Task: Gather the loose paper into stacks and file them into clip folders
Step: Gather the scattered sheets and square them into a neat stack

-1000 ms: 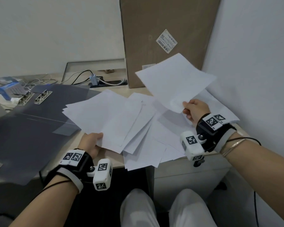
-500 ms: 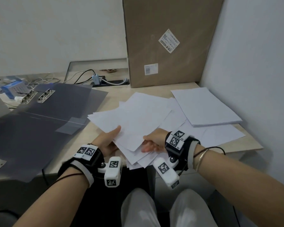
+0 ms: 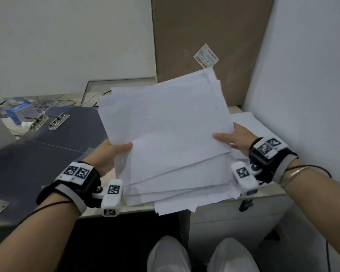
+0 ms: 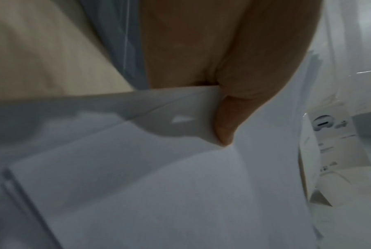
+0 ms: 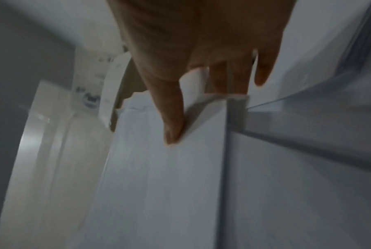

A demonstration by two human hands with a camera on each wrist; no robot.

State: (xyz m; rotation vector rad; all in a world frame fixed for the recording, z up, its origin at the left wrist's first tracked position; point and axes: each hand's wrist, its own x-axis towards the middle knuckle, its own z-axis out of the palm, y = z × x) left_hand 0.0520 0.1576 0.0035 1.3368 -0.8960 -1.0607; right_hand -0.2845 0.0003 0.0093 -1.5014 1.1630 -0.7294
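Note:
A fanned bundle of white paper sheets (image 3: 165,122) is lifted off the desk and tilted toward me. My left hand (image 3: 114,152) grips its left edge with the thumb on top, seen close in the left wrist view as a thumb (image 4: 224,118) pressing the paper (image 4: 158,185). At the bundle's right edge my right hand (image 3: 232,138) pinches it, thumb on top; the right wrist view shows fingers (image 5: 173,118) on the sheets (image 5: 158,185). Open dark clip folders (image 3: 37,154) lie on the desk at left, with metal clips (image 3: 58,120) at their far end.
More loose sheets (image 3: 185,201) lie under the bundle and overhang the desk's front edge. A neat white stack (image 3: 249,118) sits at the right by the wall. A tall cardboard box (image 3: 208,36) leans at the back. A blue box (image 3: 18,112) and cables lie at far left.
Both hands have taken hold of the gathered sheets and lifted them off the desk toward me, where before the paper lay flat under the hands.

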